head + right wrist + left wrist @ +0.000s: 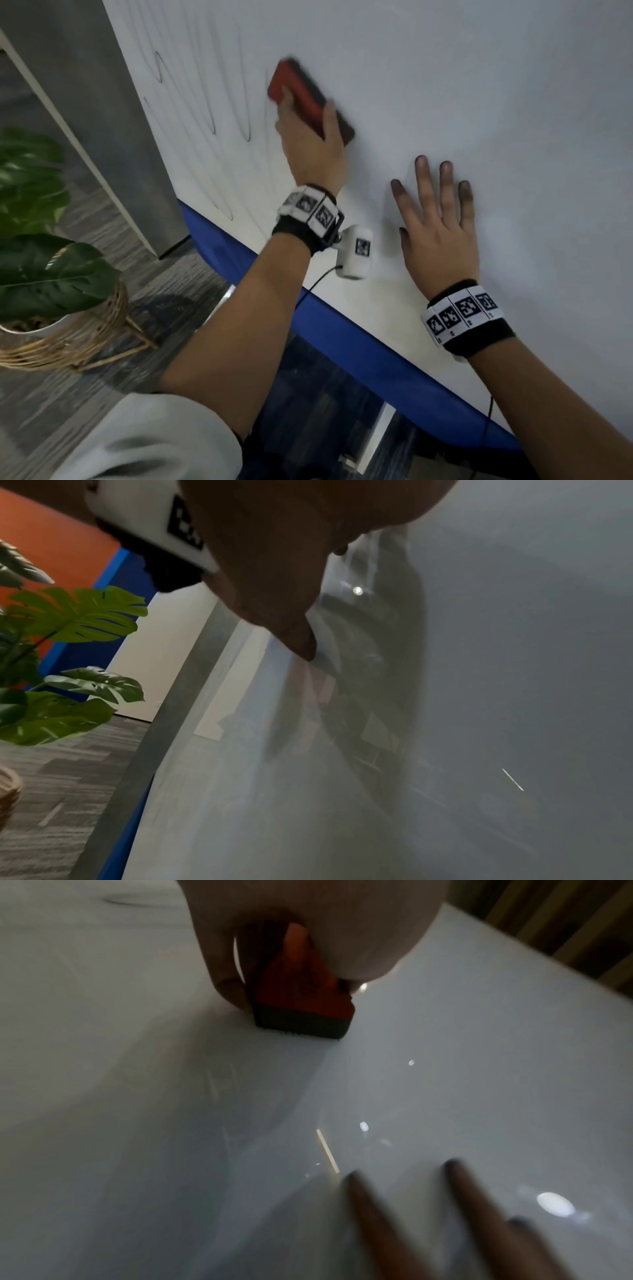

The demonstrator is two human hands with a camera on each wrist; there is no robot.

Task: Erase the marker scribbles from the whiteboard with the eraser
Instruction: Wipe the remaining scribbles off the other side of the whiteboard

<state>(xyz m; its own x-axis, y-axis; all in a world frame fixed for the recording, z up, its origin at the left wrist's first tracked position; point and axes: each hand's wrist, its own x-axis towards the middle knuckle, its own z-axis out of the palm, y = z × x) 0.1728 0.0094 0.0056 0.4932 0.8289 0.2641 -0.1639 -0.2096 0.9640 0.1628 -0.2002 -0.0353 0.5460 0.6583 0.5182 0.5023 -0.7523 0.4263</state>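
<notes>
The whiteboard [445, 85] fills most of the head view, with thin dark marker scribbles [212, 113] looping down its left part. My left hand [310, 137] grips a red eraser [305, 96] with a dark felt base and presses it on the board just right of the scribbles; the eraser is motion-blurred. In the left wrist view the eraser [301, 999] sits felt-down on the board under my left hand [342, 920]. To the right, my right hand [438, 219] lies flat on the board with fingers spread and ink-smudged fingertips [377, 1218]. The right wrist view shows only its palm [274, 574].
A blue rim [342, 325] runs along the board's lower edge. A grey post [113, 113] stands at the board's left side. A potted leafy plant [41, 260] in a wicker stand sits on the grey carpet at left.
</notes>
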